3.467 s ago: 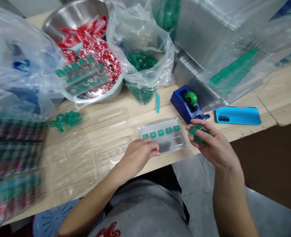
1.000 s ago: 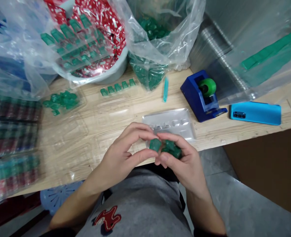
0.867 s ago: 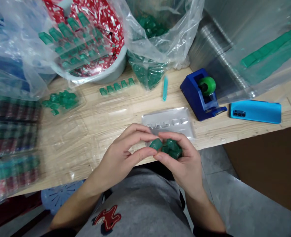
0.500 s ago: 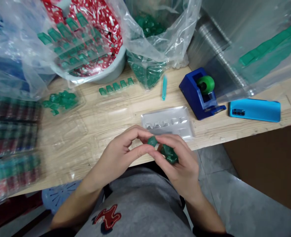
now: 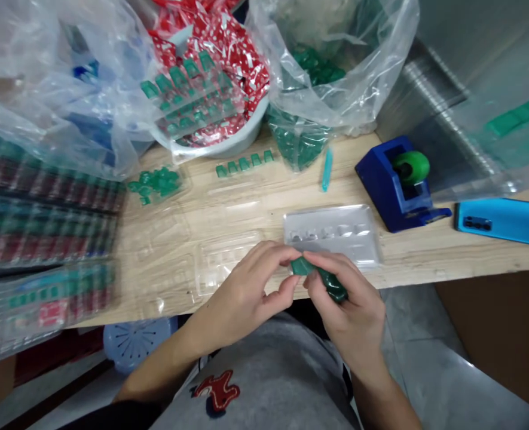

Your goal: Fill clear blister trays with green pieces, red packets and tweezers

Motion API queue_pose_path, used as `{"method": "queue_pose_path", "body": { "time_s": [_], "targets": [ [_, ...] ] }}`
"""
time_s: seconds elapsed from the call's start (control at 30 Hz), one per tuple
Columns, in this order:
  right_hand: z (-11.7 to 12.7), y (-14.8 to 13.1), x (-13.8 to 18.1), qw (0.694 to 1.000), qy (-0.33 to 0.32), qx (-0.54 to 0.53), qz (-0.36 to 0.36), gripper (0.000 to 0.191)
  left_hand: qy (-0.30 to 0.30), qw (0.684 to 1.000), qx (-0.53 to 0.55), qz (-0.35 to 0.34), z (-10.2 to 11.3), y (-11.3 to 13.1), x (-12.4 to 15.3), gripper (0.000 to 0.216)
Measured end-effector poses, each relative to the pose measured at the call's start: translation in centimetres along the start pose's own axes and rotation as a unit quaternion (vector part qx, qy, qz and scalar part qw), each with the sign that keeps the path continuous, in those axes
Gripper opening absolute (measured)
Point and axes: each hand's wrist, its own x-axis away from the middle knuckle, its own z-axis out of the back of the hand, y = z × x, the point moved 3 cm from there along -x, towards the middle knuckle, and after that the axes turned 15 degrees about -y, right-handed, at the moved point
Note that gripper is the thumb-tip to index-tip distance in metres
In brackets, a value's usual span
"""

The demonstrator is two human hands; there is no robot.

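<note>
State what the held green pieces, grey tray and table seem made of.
Green pieces: perhaps plastic or resin, glossy, given the glints. Grey tray: likely molded plastic, shiny, its pockets catching highlights. Table: wood or laminate, fairly matte, showing grain lines.

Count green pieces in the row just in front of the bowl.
5, left to right: leftmost piece, second piece, middle piece, fourth piece, rightmost piece, towards the dispenser. None looks hidden.

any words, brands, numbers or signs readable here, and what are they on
No text can be read.
Red wrappers: white marks, too small and blurred to read.
Pack at lower left: red patch, too blurred to read.
Phone: no lettering discernible.
Green pieces in right hand: no lettering discernible.
</note>
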Motion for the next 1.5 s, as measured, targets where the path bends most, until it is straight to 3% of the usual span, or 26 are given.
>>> {"method": "queue_pose_path", "body": {
  "time_s": [0.17,0.27,0.4,0.53,0.63,0.73,0.9,1.13,1.27,1.4,1.5],
  "targets": [
    [0.5,0.6,-0.1,0.992,0.004,-0.103,-0.075,0.027,-0.031,0.982,0.182,0.050,0.0,-1.3,-0.5,0.018],
    [0.6,1.1,-0.2,0.976,-0.024,-0.182,-0.118,0.021,-0.043,0.973,0.218,0.059,-0.4,-1.8,-0.6,0.021],
    [0.5,1.4,-0.3,0.974,-0.023,-0.181,-0.136,0.009,-0.058,0.988,0.136,0.038,-1.0,-1.6,0.1,0.032],
    [0.5,1.9,-0.1,0.977,-0.019,-0.138,-0.160,0.008,-0.027,0.999,-0.004,0.018,-0.5,-1.8,0.6,0.029],
    [1.4,2.3,0.2,0.981,0.015,-0.103,-0.164,0.009,0.022,0.990,-0.137,0.013,0.4,-2.7,0.0,0.024],
    [2.4,2.7,0.4,0.983,0.043,-0.076,-0.159,0.009,0.015,0.970,-0.240,0.013,0.6,-3.4,-1.4,0.024],
    [3.1,3.2,0.9,0.984,0.053,-0.068,-0.158,0.009,-0.032,0.968,-0.249,0.014,-0.4,-3.4,-3.3,0.024],
    [3.4,3.5,1.2,0.983,0.055,-0.068,-0.160,0.009,-0.009,0.968,-0.238,0.074,-2.0,-3.8,-3.5,0.021],
    [3.5,3.6,1.1,0.983,0.052,-0.068,-0.163,0.009,-0.039,0.970,-0.231,0.067,-2.3,-3.9,-3.6,0.027],
    [3.2,4.4,1.1,0.975,0.052,-0.137,-0.164,0.012,-0.054,0.996,-0.058,0.040,-0.4,-4.9,-3.4,0.027],
    [2.9,5.0,0.9,0.951,0.051,-0.263,-0.154,0.020,0.090,0.991,0.005,0.100,4.2,-7.6,-2.1,0.024]
  ]
}}
